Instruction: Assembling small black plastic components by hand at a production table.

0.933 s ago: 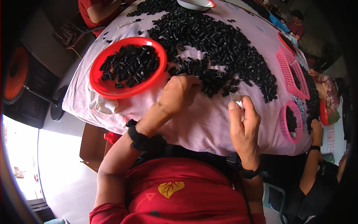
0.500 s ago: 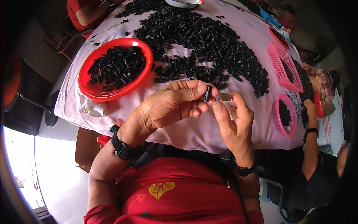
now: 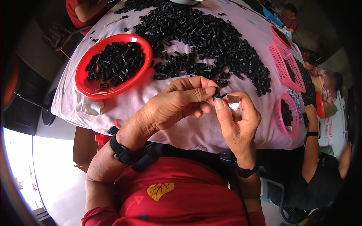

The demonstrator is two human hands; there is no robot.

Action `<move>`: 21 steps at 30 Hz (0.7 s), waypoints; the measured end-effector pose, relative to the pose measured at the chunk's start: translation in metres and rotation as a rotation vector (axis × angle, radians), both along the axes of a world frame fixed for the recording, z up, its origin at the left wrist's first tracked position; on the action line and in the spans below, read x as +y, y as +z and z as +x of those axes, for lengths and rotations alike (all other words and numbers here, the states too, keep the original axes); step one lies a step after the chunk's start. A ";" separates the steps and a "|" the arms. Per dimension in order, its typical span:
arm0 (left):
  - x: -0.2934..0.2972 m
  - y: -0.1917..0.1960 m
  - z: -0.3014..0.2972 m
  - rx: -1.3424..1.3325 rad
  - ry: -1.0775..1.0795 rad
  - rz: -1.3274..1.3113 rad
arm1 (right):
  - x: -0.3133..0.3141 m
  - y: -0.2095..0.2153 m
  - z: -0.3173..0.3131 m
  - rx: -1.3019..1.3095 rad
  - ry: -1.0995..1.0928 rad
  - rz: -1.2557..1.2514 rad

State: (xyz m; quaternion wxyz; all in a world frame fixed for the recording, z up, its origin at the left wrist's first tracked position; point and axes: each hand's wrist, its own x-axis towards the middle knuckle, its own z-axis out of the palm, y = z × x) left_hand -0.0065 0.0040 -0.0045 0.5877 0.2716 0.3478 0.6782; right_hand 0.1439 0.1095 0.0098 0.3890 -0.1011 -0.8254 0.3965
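Between thumb and fingers, my left hand [image 3: 171, 100] pinches a small black plastic piece [image 3: 216, 93]. My right hand [image 3: 239, 124] is closed on a small flat blade [image 3: 233, 99] that looks metallic, with a white wrap on its lower part. The right thumb tip meets the black piece from below. Where exactly the blade's edge lies against the piece is too small to tell. Left of my hands, a red plate [image 3: 94, 92] holds many similar black pieces. Beyond my hands spreads a large pile of black pieces [image 3: 211, 37].
A pale pink cloth [image 3: 181, 132] covers the table. At right stand a pink rectangular basket [image 3: 277, 56] and a pink round basket [image 3: 278, 116]. A co-worker's arm [image 3: 312, 147] reaches in at right; another person in red [image 3: 85, 13] sits far left. A white bowl [image 3: 184, 2] is at the back.
My right hand has tilted, and its thumb has come up against the black piece. Both hands are closer together. The whole view has shifted slightly.
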 end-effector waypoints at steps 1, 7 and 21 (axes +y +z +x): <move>0.000 -0.001 0.000 -0.002 0.002 0.000 | 0.001 0.000 0.001 -0.034 -0.029 -0.002; 0.000 0.002 0.001 -0.042 0.001 0.039 | 0.003 0.003 0.004 -0.050 0.075 -0.331; 0.004 -0.004 0.008 0.033 0.027 0.047 | -0.003 0.006 0.000 -0.039 0.114 -0.449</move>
